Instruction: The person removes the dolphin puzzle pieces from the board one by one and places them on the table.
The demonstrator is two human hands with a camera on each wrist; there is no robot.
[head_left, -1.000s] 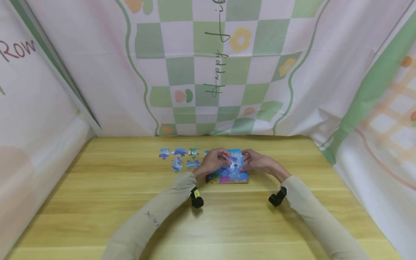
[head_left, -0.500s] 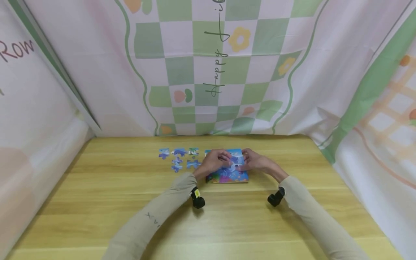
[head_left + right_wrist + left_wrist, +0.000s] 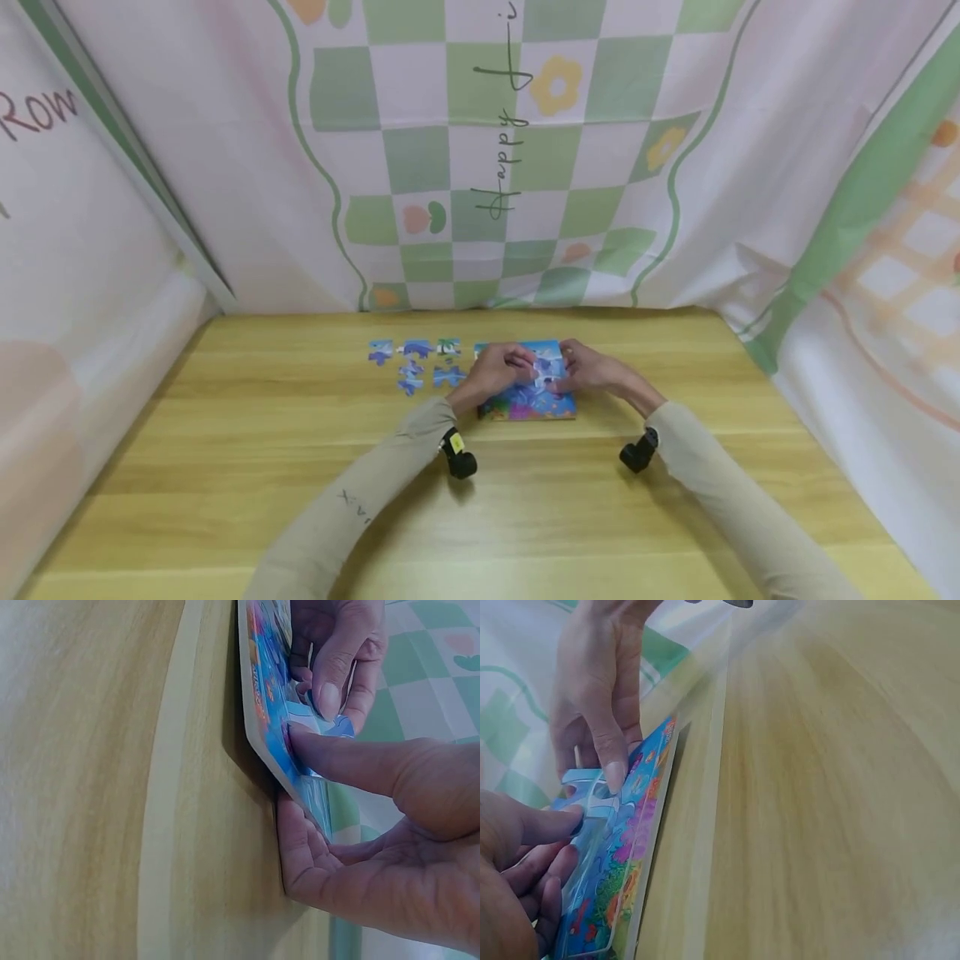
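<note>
A jigsaw board (image 3: 528,407) with a bright undersea picture lies on the table, tilted in the wrist views. My left hand (image 3: 501,369) reaches over its left side; thumb and fingers pinch a pale blue-and-white puzzle piece (image 3: 594,787) at the board's middle. From the other side my right hand (image 3: 596,369) grips the board's right edge. In the right wrist view the right thumb (image 3: 352,756) presses on top, close to the piece, while the fingers (image 3: 300,847) curl at the edge below. Both hands hide part of the board.
Several loose puzzle pieces (image 3: 416,348) lie on the wooden table (image 3: 540,517) left of the board. A patterned curtain (image 3: 487,167) hangs behind the table's far edge. Each wrist carries a small black camera (image 3: 638,454).
My right thumb has slid slightly left, further over the board toward the piece. My left hand stays nearly in place, and the loose pieces have not moved.
</note>
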